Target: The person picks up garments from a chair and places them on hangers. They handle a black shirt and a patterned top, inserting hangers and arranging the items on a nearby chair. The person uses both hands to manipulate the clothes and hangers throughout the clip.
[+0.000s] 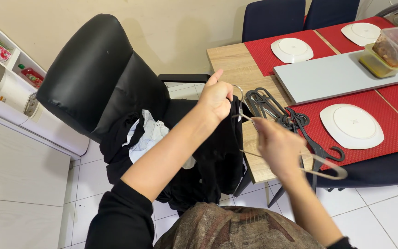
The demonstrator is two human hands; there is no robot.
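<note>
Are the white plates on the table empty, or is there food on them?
Empty. The nearest white plate on the red placemat shows a bare surface, as do the two farther plates.

Office chair [88, 78] stood left of the table [236, 64], w/ clothes [150, 136] piled on its seat. Shelf unit [5, 69] sat further left, against the wall. Left hand [215, 97] was up betw. chair & table edge, at the hook of a wire hanger [295, 161]; right hand [277, 145] was just right of it & nearer the person, on the hanger's arm. Garment [219, 157] hung below the left hand, in front of the chair. Spare hangers [277, 113] lay on the table behind the right hand. Plates [351, 124] on mats lay further right; food containers [395, 48] at far right; two chairs [300, 16] behind the table.
</note>
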